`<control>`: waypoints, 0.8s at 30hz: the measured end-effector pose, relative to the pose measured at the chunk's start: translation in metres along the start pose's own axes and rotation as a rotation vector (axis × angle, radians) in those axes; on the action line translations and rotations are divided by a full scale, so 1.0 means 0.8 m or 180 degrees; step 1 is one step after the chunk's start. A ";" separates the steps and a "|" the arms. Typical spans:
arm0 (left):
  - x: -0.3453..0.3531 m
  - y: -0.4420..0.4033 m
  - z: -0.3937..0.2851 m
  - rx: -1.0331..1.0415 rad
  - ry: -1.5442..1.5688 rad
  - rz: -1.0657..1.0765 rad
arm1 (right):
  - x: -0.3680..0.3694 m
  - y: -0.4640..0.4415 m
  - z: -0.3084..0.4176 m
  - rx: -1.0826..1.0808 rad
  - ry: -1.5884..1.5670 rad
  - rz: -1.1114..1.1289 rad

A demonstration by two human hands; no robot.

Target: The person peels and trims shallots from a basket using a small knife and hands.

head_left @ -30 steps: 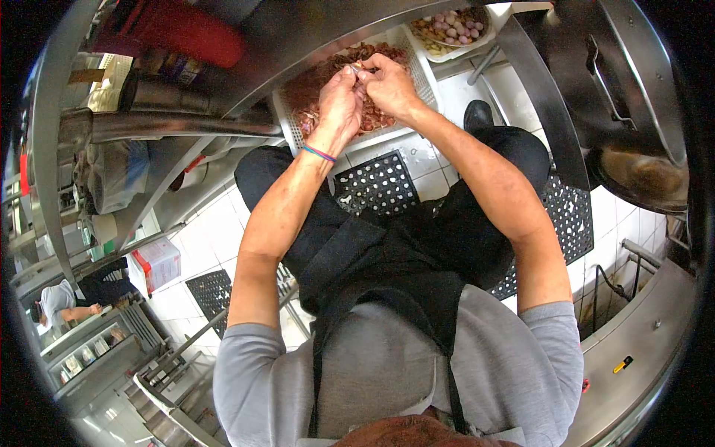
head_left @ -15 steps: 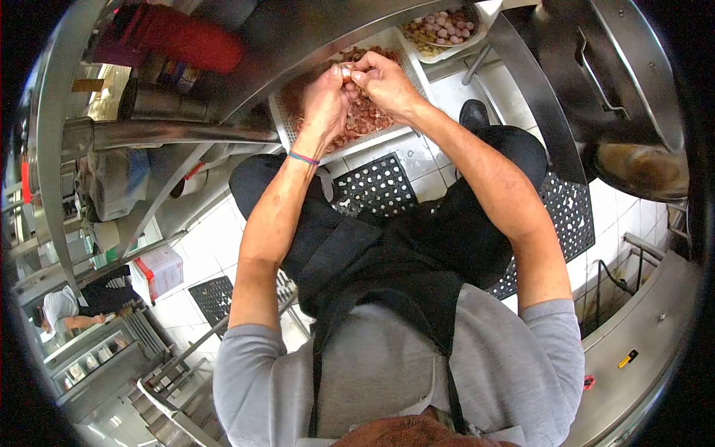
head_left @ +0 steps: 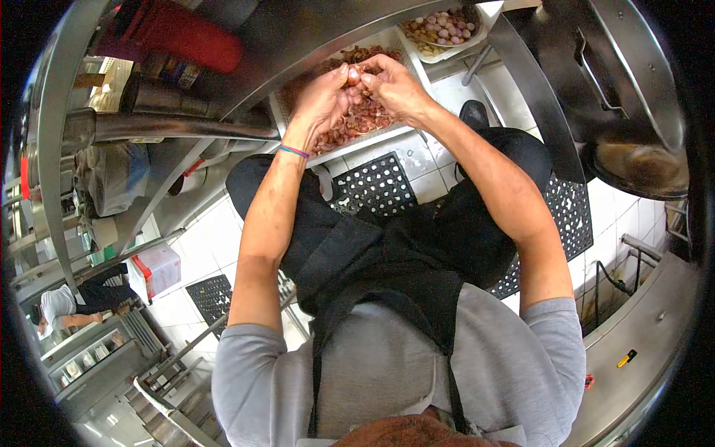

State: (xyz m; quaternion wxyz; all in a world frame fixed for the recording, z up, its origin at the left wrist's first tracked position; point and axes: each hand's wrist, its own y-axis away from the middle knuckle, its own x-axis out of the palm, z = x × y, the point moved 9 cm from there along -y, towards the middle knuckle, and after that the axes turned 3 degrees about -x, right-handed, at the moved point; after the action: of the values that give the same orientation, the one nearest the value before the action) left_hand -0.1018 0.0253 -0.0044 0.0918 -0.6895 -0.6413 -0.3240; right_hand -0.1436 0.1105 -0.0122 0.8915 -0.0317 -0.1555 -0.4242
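Above a white-tiled kitchen floor (head_left: 197, 257), the left hand (head_left: 322, 97) and right hand (head_left: 398, 91) pinch a reddish shallot (head_left: 353, 77) over a white crate (head_left: 415, 56), upper center, fingertips (head_left: 343, 71) slightly farther apart than moments ago (exposing more bulb for working).

Small reddish bulb (head_left: 353, 76) between the fingers (head_left: 370, 80)

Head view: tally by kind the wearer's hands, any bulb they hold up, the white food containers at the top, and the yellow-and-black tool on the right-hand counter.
Hands: 2 (left hand, right hand)
Held reddish bulb: 1
White containers: 2 (crate, tray)
Yellow-and-black tool: 1
Total: 6
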 end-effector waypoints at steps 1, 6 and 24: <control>0.003 0.000 -0.002 -0.0067 -0.0009 0.0033 | 0.003 0.003 0.011 0.0054 -0.0037 0.0018; -0.004 0.002 0.003 -0.0221 0.0153 -0.0319 | -0.002 0.023 0.011 0.1003 -0.0401 -0.0083; -0.024 -0.001 0.004 0.0482 -0.1631 -0.1196 | -0.059 -0.015 -0.004 -0.0024 0.1727 -0.0690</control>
State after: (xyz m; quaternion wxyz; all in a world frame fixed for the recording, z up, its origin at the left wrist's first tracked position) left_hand -0.1009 0.0114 -0.0176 -0.0829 -0.6093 -0.7819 -0.1025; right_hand -0.1799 0.1375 -0.0302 0.8499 0.0965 0.0877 -0.5105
